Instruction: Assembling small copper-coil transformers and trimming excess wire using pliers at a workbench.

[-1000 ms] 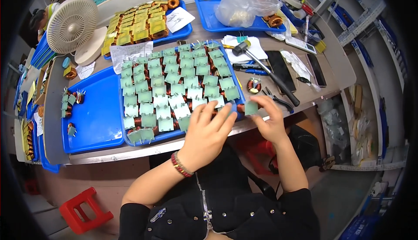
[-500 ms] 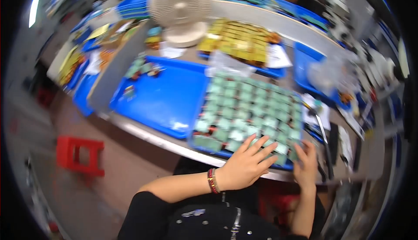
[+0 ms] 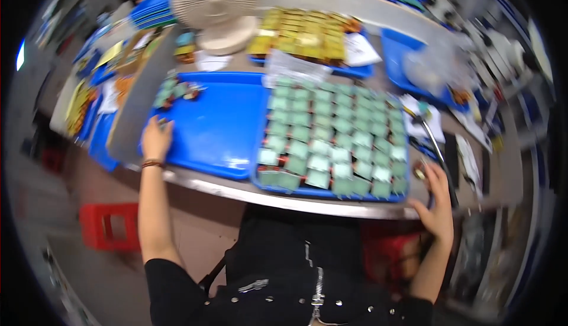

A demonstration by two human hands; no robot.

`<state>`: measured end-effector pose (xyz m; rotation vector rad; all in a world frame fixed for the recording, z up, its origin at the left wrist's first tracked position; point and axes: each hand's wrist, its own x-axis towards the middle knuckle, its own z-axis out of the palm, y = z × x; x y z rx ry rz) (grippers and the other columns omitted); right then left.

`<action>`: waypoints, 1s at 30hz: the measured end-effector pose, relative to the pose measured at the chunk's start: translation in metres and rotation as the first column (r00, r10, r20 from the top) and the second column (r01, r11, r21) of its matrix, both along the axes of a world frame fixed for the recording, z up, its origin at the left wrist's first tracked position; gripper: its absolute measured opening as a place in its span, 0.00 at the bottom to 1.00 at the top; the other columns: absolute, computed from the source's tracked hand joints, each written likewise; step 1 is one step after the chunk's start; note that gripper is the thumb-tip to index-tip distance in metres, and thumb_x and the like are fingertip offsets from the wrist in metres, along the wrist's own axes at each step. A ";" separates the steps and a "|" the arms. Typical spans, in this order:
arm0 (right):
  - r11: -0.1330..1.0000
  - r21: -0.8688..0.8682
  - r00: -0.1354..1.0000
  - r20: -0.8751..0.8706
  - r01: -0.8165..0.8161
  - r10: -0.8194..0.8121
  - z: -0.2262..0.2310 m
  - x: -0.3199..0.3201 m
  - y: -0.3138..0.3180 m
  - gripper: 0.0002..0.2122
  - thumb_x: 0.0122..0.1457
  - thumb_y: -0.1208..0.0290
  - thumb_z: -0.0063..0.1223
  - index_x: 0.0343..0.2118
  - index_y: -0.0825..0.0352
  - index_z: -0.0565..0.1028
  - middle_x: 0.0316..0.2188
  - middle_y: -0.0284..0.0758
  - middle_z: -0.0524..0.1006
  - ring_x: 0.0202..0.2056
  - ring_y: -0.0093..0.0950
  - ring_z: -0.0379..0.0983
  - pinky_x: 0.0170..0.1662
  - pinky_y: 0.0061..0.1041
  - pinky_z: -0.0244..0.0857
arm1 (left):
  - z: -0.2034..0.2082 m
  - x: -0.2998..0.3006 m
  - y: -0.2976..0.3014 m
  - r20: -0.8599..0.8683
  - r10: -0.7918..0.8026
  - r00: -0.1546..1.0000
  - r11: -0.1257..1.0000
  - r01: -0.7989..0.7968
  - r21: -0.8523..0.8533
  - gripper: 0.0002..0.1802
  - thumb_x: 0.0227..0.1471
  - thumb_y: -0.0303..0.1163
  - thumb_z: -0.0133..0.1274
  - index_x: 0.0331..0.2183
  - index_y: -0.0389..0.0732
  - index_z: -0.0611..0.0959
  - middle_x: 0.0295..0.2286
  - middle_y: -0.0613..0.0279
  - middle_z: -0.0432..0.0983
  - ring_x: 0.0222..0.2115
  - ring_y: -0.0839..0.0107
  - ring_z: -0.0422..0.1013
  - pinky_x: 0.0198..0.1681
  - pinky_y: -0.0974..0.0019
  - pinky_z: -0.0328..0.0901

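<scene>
My left hand (image 3: 156,141) is at the left end of a blue tray (image 3: 228,113), thumb and fingers closed around a small component (image 3: 163,124) that they mostly cover. Farther back in that tray lies a small cluster of green and copper-coloured parts (image 3: 171,92). To the right, a second blue tray (image 3: 255,175) is packed with rows of small green-wrapped blocks (image 3: 322,134). My right hand (image 3: 438,202) rests by this tray's right front corner, thumb and fingers apart. A small round part (image 3: 419,170) lies at its fingertips.
A beige fan (image 3: 216,6) stands at the back. Yellow-wrapped blocks (image 3: 307,36) fill another tray beside it. A grey divider (image 3: 139,89) borders the left side. At right are a black-handled tool (image 3: 441,160), a plastic bag (image 3: 429,68) and papers. A red stool (image 3: 110,225) stands below left.
My left hand has gone from above the green blocks to the left end of the other tray and closed on a small component. My right hand has moved slightly right, off the green blocks.
</scene>
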<state>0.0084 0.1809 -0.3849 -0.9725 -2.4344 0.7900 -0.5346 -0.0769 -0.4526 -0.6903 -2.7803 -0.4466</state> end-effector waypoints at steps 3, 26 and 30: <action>0.990 0.105 0.989 -0.125 0.091 -0.078 0.019 -0.002 -0.016 0.29 0.40 0.79 0.59 0.50 0.68 0.67 0.48 0.42 0.65 0.48 0.36 0.64 0.47 0.27 0.61 | -0.025 -0.041 -0.020 -0.064 0.000 0.998 0.992 -0.008 -0.128 0.21 0.47 0.38 0.53 0.42 0.39 0.73 0.36 0.45 0.73 0.39 0.49 0.69 0.44 0.53 0.63; 0.632 -0.565 0.640 -0.756 -0.530 -0.139 0.003 -0.098 -0.095 0.29 0.48 0.85 0.56 0.55 0.72 0.60 0.45 0.35 0.64 0.45 0.25 0.67 0.46 0.23 0.66 | 0.077 0.304 0.077 0.269 -0.954 -0.130 0.278 -0.056 0.959 0.23 0.55 0.24 0.45 0.52 0.32 0.61 0.37 0.60 0.70 0.35 0.76 0.67 0.43 0.73 0.62; 0.599 -0.616 0.633 -0.742 -0.512 -0.222 0.009 -0.094 -0.097 0.37 0.44 0.87 0.59 0.58 0.71 0.54 0.48 0.39 0.64 0.48 0.27 0.65 0.45 0.23 0.67 | 0.070 0.304 0.079 0.335 -0.934 -0.127 0.349 -0.111 0.931 0.22 0.55 0.23 0.46 0.51 0.32 0.63 0.32 0.63 0.71 0.34 0.79 0.67 0.40 0.74 0.63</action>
